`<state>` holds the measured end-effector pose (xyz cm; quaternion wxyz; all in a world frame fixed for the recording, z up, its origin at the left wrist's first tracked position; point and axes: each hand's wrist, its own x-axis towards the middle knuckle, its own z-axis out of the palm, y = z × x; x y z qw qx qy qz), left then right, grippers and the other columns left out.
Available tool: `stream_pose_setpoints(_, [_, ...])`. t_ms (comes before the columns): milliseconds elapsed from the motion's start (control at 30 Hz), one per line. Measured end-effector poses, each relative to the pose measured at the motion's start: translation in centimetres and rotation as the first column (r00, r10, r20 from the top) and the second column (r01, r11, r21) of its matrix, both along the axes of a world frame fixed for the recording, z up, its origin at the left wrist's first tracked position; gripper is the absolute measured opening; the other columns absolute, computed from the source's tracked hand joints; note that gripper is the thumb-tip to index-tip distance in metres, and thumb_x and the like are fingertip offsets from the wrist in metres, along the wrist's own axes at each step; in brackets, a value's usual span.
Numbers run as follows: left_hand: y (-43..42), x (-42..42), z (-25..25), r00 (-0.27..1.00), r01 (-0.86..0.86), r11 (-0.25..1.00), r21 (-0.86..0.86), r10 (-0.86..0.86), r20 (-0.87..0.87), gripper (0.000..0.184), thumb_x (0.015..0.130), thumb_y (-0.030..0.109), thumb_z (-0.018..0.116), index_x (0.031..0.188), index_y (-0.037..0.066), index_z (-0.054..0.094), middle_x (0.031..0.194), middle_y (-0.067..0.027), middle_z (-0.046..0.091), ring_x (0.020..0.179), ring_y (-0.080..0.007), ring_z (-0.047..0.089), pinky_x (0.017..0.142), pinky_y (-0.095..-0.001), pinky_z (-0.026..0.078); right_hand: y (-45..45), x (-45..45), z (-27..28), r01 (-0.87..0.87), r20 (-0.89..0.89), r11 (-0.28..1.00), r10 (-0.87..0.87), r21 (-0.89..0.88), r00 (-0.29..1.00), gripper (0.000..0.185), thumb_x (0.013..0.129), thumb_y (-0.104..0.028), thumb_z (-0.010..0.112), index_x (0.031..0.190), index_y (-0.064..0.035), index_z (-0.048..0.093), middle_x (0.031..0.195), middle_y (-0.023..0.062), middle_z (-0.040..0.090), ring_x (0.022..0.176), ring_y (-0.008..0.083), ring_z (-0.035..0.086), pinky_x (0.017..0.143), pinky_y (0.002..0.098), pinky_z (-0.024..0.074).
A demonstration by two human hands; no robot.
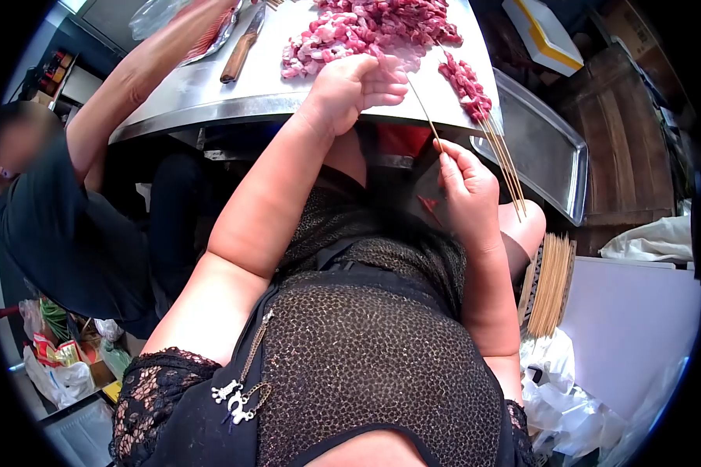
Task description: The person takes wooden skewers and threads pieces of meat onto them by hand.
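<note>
My left hand (356, 92) is at the near edge of a pile of cut raw meat (350, 39) on the metal-edged white table (249, 101). Its fingers are stretched out, and I see nothing gripped in them. My right hand (469, 187), just off the table's edge, pinches a thin wooden skewer (422, 105) near its lower end. The skewer slants up and left, its upper end near my left fingertips. To the right, several loaded skewers (469, 89) lie with meat on the table and their bare sticks over the edge.
A wooden-handled knife (240, 58) lies on the table, left of the pile. At the left sits another person (70, 218), one arm over the table. On the right are a metal tray (545, 140), a box of bare skewers (549, 284) and white plastic bags (572, 405).
</note>
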<state>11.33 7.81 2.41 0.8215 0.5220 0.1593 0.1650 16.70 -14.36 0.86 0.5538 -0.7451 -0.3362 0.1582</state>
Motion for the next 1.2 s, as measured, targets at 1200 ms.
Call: stream_pose_setpoints(1200, [-4.2, -0.2, -0.1, 0.98, -0.042, 0.952, -0.302, 0.098, 0.171, 0.029, 0.094, 0.013, 0.051, 0.119, -0.002, 0.049, 0.103, -0.0156, 0.064, 0.095, -0.0242, 0.064, 0.087, -0.0374, 0.054, -1.3, -0.9, -0.6, 0.021, 0.181, 1.0, -0.021, 0.004, 0.983, 0.026, 0.089, -0.004, 0.054, 0.114, -0.0009, 0.062, 0.079, -0.0009, 0.062, 0.062, 0.0028, 0.047, 0.06, 0.0182, 0.0423])
